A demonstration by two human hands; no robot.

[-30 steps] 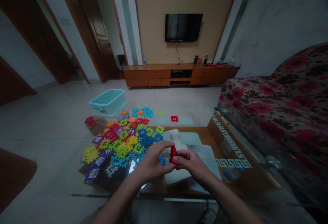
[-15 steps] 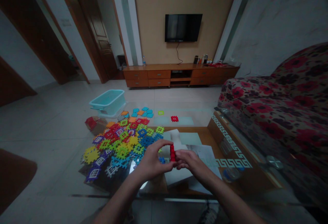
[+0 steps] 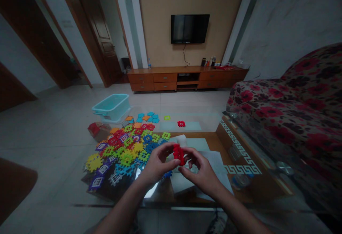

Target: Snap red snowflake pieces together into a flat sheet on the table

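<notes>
Red interlocking plastic tiles are held up above the glass table, seemingly two joined at an angle. My left hand pinches their left side between thumb and fingers. On the right edge, the fingertips of my right hand grip the red tiles, with the thumb lower down. Parts of the tiles are covered by my fingers. Left of my hands spreads a heap of mixed tiles in yellow, green, blue, red and purple, some with window patterns. Beyond my hands, a single red tile lies flat near a lime-green square tile.
A turquoise plastic tub stands past the heap, with a red-and-brown bag in front of it. White papers show under my right hand. A flowered sofa borders the right side.
The red tiles have been turned so that their toothed faces show more. My right hand has opened wider around them, its thumb now apart from the fingers.
</notes>
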